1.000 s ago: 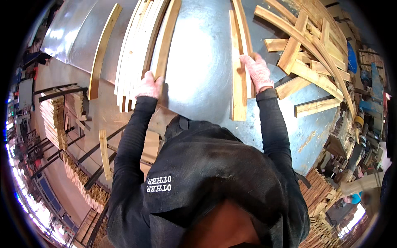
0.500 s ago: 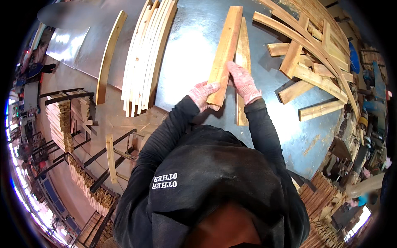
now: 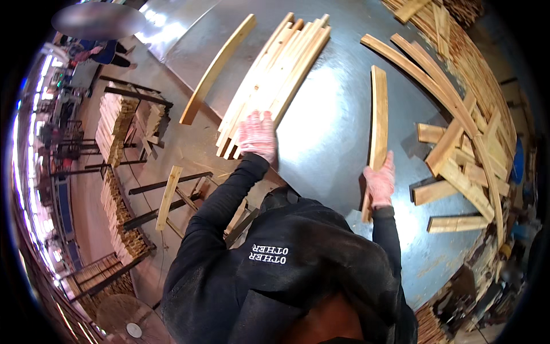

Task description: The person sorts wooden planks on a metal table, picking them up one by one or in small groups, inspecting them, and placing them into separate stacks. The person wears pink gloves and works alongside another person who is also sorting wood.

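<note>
Grey sheet metal covers the broad worktable (image 3: 338,132) at the centre of a timber workshop, its surface catching a bright glare from overhead. Seen from above, a person in a black hooded top stands at the near edge with both arms stretched forward and well apart. The left hand (image 3: 258,136), in a pale pink glove, lies flat with fingers spread on the near ends of a stack of curved wooden slats (image 3: 278,83) that fans away across the table. The right hand (image 3: 380,182), gloved alike, is closed around the lower part of a single curved slat (image 3: 377,135), whose far end points away from the person and whose near end reaches past the wrist toward the table edge. One more curved slat (image 3: 215,70) lies alone to the left of the stack. A jumbled heap of longer curved strips and short offcuts (image 3: 458,143) fills the right side of the table. Off the left edge, on the concrete floor, dark metal racks carry neat stacks of cut wood (image 3: 117,120).
</note>
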`<state>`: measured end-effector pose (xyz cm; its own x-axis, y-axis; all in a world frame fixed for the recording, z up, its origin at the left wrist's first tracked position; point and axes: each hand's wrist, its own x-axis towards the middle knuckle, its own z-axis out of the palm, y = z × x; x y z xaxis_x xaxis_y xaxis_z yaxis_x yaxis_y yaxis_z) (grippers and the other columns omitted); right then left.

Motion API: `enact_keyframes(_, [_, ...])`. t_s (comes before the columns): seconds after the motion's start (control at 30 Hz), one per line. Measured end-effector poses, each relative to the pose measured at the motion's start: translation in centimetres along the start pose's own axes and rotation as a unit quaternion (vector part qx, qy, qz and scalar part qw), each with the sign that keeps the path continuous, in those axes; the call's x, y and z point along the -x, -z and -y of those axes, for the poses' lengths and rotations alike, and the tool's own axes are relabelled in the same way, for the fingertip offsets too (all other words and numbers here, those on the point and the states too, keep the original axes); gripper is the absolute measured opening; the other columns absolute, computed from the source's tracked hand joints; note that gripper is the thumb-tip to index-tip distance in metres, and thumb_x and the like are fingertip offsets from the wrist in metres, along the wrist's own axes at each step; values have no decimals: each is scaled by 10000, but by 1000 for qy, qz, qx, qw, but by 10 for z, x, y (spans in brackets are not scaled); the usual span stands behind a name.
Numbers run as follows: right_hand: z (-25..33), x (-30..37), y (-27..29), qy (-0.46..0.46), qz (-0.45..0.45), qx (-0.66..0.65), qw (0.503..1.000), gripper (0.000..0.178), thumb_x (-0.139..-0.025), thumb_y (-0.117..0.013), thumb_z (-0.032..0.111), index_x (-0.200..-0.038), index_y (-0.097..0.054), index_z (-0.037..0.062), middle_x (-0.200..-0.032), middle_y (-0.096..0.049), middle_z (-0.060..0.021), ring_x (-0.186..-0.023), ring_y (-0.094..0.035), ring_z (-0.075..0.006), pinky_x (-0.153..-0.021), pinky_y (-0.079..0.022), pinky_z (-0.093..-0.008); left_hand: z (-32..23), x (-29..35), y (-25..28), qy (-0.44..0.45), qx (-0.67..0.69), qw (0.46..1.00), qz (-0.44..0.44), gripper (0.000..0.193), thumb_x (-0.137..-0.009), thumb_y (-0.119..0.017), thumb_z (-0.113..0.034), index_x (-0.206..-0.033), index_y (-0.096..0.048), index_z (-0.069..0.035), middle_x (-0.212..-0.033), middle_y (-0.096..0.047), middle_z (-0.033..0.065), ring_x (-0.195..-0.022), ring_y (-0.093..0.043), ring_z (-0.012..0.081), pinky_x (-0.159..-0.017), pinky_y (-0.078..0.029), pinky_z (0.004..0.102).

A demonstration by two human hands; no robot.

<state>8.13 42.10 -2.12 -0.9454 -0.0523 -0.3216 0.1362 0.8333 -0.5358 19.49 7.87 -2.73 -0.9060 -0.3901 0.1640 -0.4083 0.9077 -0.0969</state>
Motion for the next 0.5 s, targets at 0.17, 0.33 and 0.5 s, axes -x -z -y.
enact_keyframes(0.17, [22,18,68,225,-19,184,957,802,-729,-691,184,-1454,-376,53,-1385,-485,-183,-1275,-454,-370,-1092,-367,-453,-49,-35,106,-186,145,966,-108,902,-793,-700,-445,-1487,-301,-32,-1473,-332,294,-1377,-334,434,-1133,-247,570])
enact_keyframes(0.33, [90,10,108,336,-22,64,939,802,-705,-714,124,-1435,-399,18,-1397,-474,-196,-1295,-426,-372,-1106,-341,-445,-105,-64,122,21,627,776,-61,1039,-807,-789,-387,-1515,-158,35,-1461,-398,212,-1364,-375,313,-1104,-333,447])
enact_keyframes(0.5, [161,-36,69,403,55,-111,907,655,-848,-713,281,-1416,-468,68,-1405,-500,-178,-1316,-466,-314,-1102,-371,-379,-142,-100,113,116,808,556,159,448,-965,-572,-222,-1345,-498,3,-1170,-624,133,-1043,-605,206,-939,-487,346])
